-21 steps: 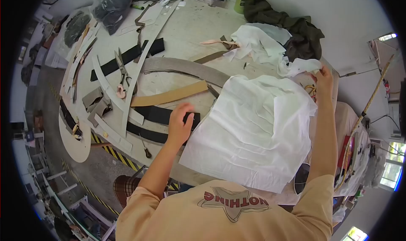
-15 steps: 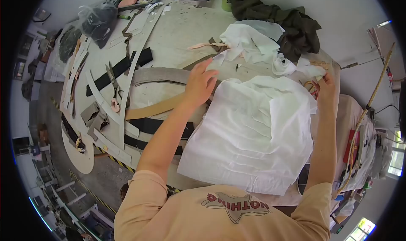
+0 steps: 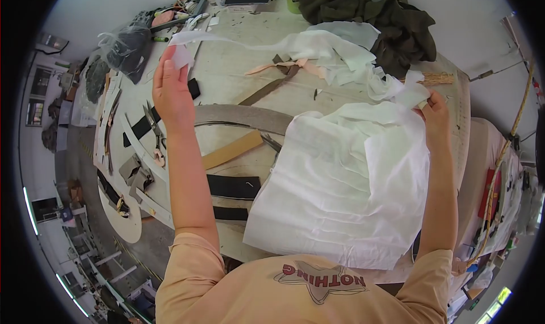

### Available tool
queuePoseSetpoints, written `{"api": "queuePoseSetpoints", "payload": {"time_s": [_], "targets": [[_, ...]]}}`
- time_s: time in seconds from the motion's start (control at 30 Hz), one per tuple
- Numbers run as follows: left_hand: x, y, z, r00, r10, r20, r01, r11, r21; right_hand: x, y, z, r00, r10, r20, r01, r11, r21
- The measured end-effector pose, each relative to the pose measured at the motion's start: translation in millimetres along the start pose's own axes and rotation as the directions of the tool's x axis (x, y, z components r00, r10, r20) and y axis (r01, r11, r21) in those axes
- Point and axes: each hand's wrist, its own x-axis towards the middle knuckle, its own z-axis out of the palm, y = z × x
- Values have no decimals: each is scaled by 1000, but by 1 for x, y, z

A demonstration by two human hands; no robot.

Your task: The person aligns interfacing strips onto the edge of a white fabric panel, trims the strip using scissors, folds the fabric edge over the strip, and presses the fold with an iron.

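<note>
My left hand [image 3: 172, 91] is raised at the left, its fingers closed on the end of a thin white fabric strip [image 3: 227, 39]. That strip stretches right to a crumpled white fabric heap [image 3: 343, 57] near the back of the table. On the right, my right hand [image 3: 436, 113] pinches another part of the white cloth [image 3: 415, 94], beside the heap. A large white fabric sheet [image 3: 340, 182], wrinkled, lies in front of my body, its upper right corner close to my right hand. Whether the sheet joins the heap I cannot tell.
Scissors [image 3: 152, 122], black strips [image 3: 234, 186], a tan strip [image 3: 233, 149] and a curved grey piece [image 3: 244, 115] lie on the left of the table [image 3: 238, 74]. Dark brown cloth [image 3: 406, 28] is piled at the back right, with a straw brush [image 3: 437, 78] below it.
My left hand has moved up and far to the left, drawing the white strip out long from the heap. My right hand stays near the same spot on the cloth.
</note>
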Motion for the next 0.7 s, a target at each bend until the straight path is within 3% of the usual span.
{"api": "queuePoseSetpoints", "payload": {"time_s": [0.23, 0.33, 0.5, 0.6, 0.63, 0.7], "targets": [[11, 42, -32, 1000, -15, -4, 16, 999, 33, 10, -24, 51, 989, -62, 134, 69, 996, -48], [10, 59, -21, 985, 170, -38, -170, 985, 13, 12, -37, 61, 985, -85, 151, 86, 996, 0], [14, 86, -19, 929, 347, -128, -343, 938, 57, 25, -41, 65, 985, -82, 150, 87, 996, -24], [15, 96, -26, 873, 468, -138, -397, 845, 358, 39, -46, 78, 969, -162, 185, 168, 986, -17], [11, 103, -23, 872, 471, -133, -401, 843, 359, 38, -50, 85, 969, -163, 183, 168, 986, -12], [-4, 123, -11, 894, 439, -90, -273, 693, 667, 30, -62, 106, 981, -147, 124, 190, 841, -506]]}}
